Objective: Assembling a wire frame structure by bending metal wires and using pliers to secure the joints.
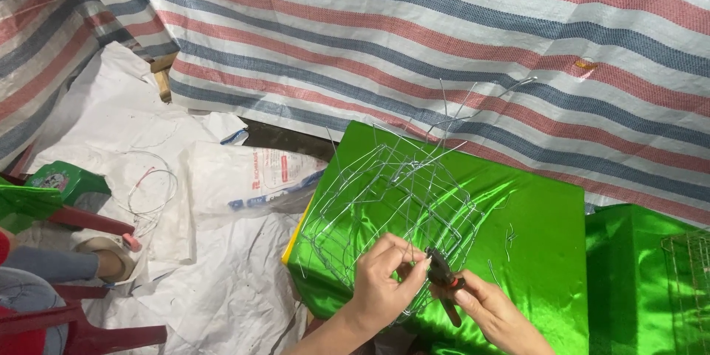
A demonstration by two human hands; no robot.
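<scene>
While the wire frame rests on the green satin-covered box, the left hand pinches a wire at its six o'clock edge. The right hand grips black pliers, closed. Striped tarp spreads at twelve o'clock, white sacks at nine.

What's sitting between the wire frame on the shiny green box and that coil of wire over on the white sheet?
In the head view, a white printed sack lies between the wire frame and the coil of wire.
</scene>
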